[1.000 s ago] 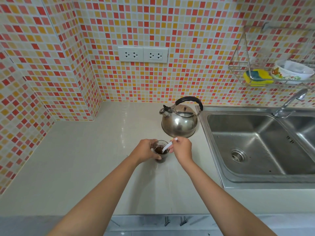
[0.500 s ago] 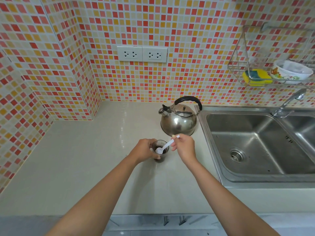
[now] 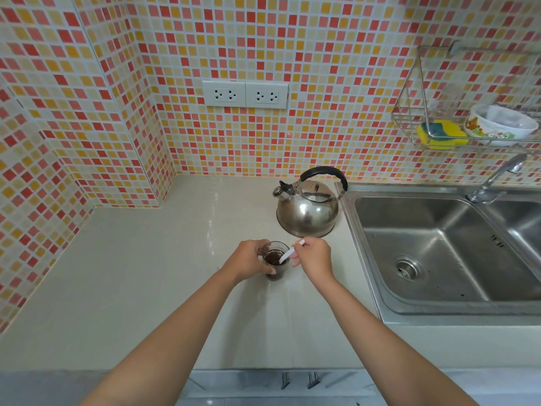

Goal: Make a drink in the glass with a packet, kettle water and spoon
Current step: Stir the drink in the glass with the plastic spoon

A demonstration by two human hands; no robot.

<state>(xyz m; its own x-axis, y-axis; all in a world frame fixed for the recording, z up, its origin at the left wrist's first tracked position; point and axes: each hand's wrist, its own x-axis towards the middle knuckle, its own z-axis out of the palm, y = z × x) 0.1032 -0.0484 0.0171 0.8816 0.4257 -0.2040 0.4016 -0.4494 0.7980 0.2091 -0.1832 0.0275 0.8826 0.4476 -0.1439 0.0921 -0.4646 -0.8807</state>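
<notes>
My left hand wraps the glass of dark drink on the counter, hiding its left side. My right hand pinches the white spoon, bowl submerged.

From my feed, my left hand covers the near left side of the glass. The spoon bowl sinks into the dark drink, so I can't see it. The wire rack, its bowl and the sink run off the right edge.
</notes>
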